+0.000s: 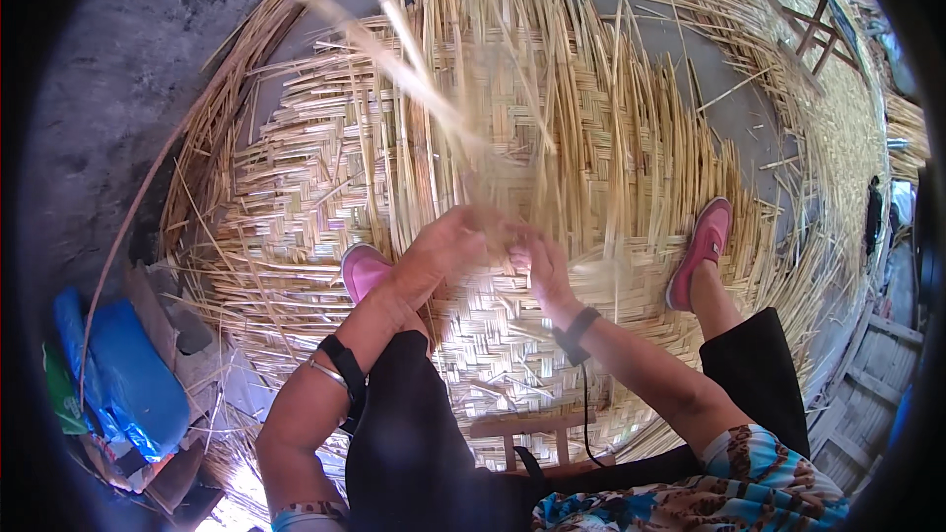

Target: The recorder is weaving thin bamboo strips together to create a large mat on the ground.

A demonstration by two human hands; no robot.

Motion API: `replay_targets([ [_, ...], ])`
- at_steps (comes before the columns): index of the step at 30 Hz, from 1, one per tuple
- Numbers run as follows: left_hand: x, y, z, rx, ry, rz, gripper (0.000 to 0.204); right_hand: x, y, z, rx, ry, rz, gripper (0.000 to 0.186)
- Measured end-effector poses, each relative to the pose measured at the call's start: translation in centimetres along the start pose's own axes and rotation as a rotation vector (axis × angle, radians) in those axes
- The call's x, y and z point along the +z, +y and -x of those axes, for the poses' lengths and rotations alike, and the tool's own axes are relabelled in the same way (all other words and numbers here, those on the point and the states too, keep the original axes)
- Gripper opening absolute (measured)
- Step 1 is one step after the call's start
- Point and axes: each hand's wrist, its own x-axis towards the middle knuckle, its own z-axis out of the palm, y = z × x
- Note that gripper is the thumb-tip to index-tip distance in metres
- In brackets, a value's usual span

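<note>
A large woven reed mat [325,202] lies on the floor under and around me, its loose strip ends standing out at the far side. Over its middle, my left hand [448,244] is closed round flattened reed strips [414,79], which are smeared by motion and slant up to the far left. Close beside it, my right hand [537,261] has its fingers curled in on the strips at the weave. Blur hides exactly how many strips each hand grips.
My pink shoes, left [365,271] and right [700,251], rest on the mat. A low wooden stool [527,426] is beneath me. Blue plastic bags [133,369] lie at left. Another woven mat [788,0] with a small wooden frame [816,37] is at far right.
</note>
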Motion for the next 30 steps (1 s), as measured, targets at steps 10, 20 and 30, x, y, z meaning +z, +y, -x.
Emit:
replay_targets([
  [10, -1.0, -1.9, 0.1, 0.049, 0.001, -0.121, 0.029, 0.1, -0.4, -1.7, 0.152, 0.049, -0.1, 0.038],
  [20, -4.0, -3.7, 0.4, -0.183, 0.528, 0.114, 0.03, 0.5, -0.1, -0.3, -0.343, -0.192, 0.728, 0.034],
  [30, -2.9, -2.1, 0.8, -0.069, 0.43, 0.175, 0.034, 0.7, -0.3, -2.0, -0.059, -0.034, 0.386, 0.024],
])
